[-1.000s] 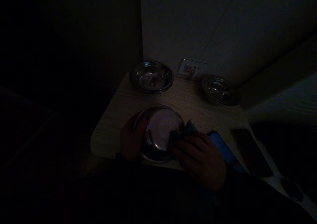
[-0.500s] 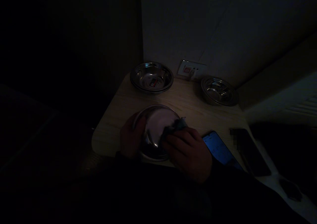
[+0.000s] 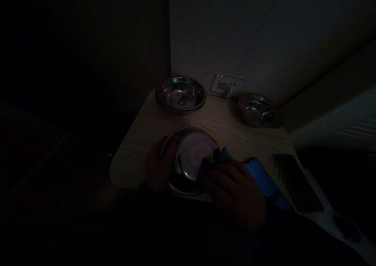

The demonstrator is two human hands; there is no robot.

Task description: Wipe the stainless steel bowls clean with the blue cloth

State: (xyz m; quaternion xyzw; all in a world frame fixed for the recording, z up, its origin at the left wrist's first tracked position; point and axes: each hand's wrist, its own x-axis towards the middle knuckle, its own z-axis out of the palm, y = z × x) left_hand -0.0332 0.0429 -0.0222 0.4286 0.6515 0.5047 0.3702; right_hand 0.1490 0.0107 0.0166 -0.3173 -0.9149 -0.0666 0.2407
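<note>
A shiny metal bowl [image 3: 192, 152] is tilted over the front of the table, its pale round base towards me. My left hand [image 3: 160, 166] grips its left rim, thumb lying on the bowl's side. Bunched under the fingers of my right hand [image 3: 235, 187] is a dark bluish cloth [image 3: 220, 158], pressed against the bowl's right side. The fingertips of the right hand are partly lost in the dark. Just right of that hand lies a phone [image 3: 267, 183] with a lit blue screen, partly covered by hand and sleeve.
Stacked metal bowls [image 3: 180, 95] with a dark label inside stand at the back left of the wooden table [image 3: 135, 140]. More metal bowls [image 3: 261, 111] sit at the back right. A wall socket [image 3: 227, 84] is between them. A dark flat object [image 3: 299, 183] lies right of the phone.
My right hand and the cloth have moved right and slightly down, towards the bowl's edge. The bowl and my left hand have shifted slightly right.
</note>
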